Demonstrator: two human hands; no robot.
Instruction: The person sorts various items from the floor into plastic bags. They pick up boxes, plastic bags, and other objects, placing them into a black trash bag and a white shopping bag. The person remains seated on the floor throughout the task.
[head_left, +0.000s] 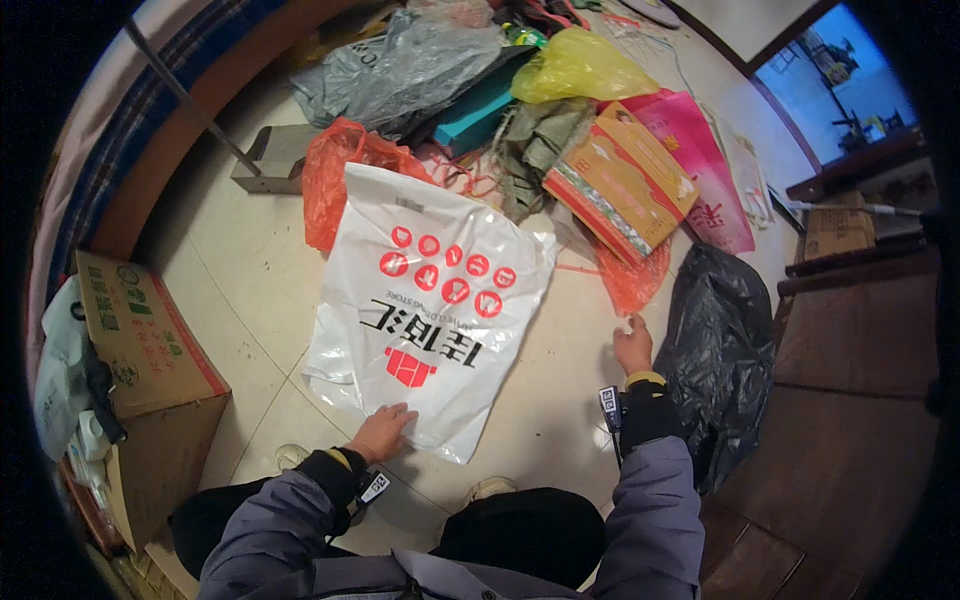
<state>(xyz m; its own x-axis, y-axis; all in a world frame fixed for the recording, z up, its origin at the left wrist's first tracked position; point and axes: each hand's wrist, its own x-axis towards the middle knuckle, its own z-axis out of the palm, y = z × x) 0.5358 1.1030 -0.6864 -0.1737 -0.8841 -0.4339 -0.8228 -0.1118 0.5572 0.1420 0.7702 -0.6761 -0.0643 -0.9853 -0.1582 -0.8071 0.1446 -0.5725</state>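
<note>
A white plastic shopping bag (439, 352) with red and black printing lies flattened on the tiled floor before me. My left hand (384, 433) rests on its near edge, the fingers laid over the plastic. To the right of the bag, my right hand (634, 346) is held over the floor with bent fingers and nothing visible in it. Its fingertips come close to the lower tip of a red plastic bag (636, 281); whether they touch it I cannot tell. Beside my right forearm a black plastic bag (716, 337) lies crumpled.
Ahead is a heap with an orange printed carton (622, 184), a yellow bag (581, 67), grey bags (405, 67), a teal box (476, 120) and another red bag (326, 180). A cardboard box (157, 360) stands left, dark wooden furniture (847, 337) right. A metal dustpan (277, 157) stands far left.
</note>
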